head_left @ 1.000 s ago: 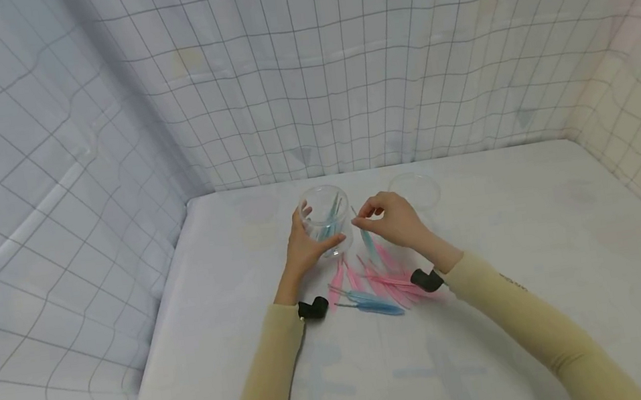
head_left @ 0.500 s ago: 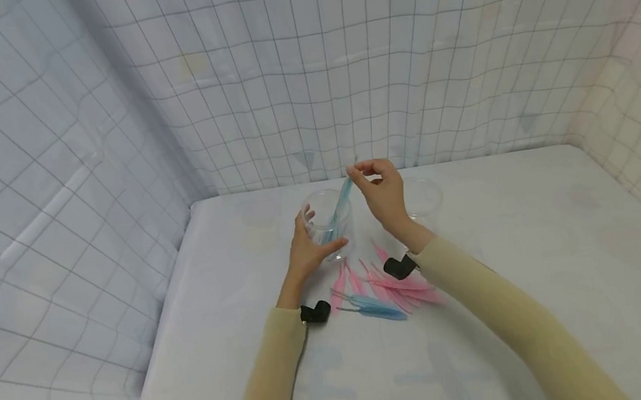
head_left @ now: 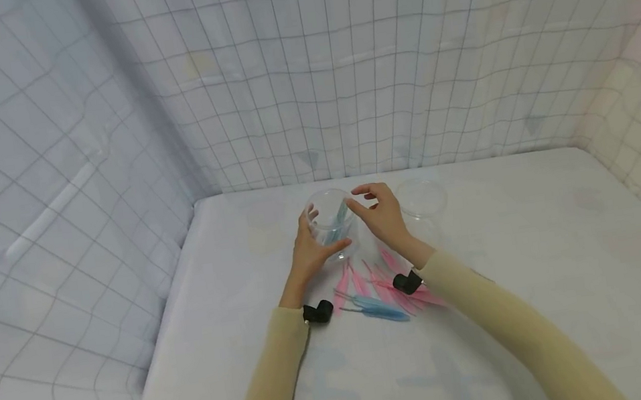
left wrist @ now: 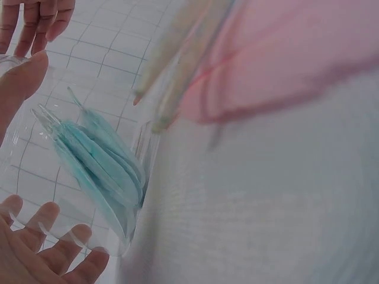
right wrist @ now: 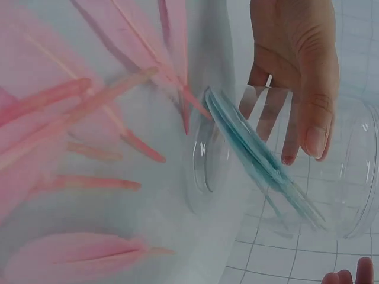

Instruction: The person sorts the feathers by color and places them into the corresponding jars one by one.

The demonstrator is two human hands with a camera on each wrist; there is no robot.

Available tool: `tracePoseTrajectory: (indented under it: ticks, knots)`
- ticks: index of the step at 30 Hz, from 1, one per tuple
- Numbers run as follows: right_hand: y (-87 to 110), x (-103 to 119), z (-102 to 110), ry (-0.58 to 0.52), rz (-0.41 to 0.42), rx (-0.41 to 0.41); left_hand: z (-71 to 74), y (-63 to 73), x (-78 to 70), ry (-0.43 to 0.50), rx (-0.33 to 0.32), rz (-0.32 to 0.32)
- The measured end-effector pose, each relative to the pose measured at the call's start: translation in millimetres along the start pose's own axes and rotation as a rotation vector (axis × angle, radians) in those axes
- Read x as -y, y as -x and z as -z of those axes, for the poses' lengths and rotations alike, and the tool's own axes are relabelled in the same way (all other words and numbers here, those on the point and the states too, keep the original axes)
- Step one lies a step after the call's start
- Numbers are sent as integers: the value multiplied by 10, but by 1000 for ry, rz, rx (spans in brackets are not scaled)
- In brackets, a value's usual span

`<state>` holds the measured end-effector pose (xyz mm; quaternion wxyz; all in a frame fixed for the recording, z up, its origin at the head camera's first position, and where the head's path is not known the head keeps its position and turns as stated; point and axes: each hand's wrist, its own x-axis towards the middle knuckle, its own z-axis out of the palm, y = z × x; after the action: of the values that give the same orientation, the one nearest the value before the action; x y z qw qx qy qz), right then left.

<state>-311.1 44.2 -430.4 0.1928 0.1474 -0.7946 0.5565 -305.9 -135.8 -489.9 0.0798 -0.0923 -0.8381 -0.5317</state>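
A clear plastic jar (head_left: 327, 200) stands upright toward the back of the table. My left hand (head_left: 309, 254) holds it from the left, thumb across the near side and fingers round the far side. Inside lean several teal feathers (left wrist: 98, 168), quills up, bunched against the wall. My right hand (head_left: 382, 213) hovers at the jar's right rim with its fingers loosely bent; the left wrist view shows nothing between them. In front of the jar lie several pink feathers (right wrist: 89, 257) and a few blue feathers (head_left: 382, 312), fanned out on the table.
A second clear round container (head_left: 422, 197) stands to the right of the jar, behind the right wrist. Grid-patterned curtains (head_left: 342, 89) close in the back and both sides of the white table (head_left: 546, 251).
My right hand lifted a teal feather from the table, swung it over the jar and lowered it in. Its fingers have let go. The left hand has kept its hold on the jar.
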Motion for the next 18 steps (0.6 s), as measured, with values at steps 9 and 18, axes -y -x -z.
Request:
tracePoseTrajectory:
  ticks: [9, 18]
  knots:
    - [247, 81, 145, 186, 158, 229, 45, -52, -10, -12, 0, -35]
    - [555, 35, 27, 473, 238, 614, 67, -57, 11, -5, -16, -39]
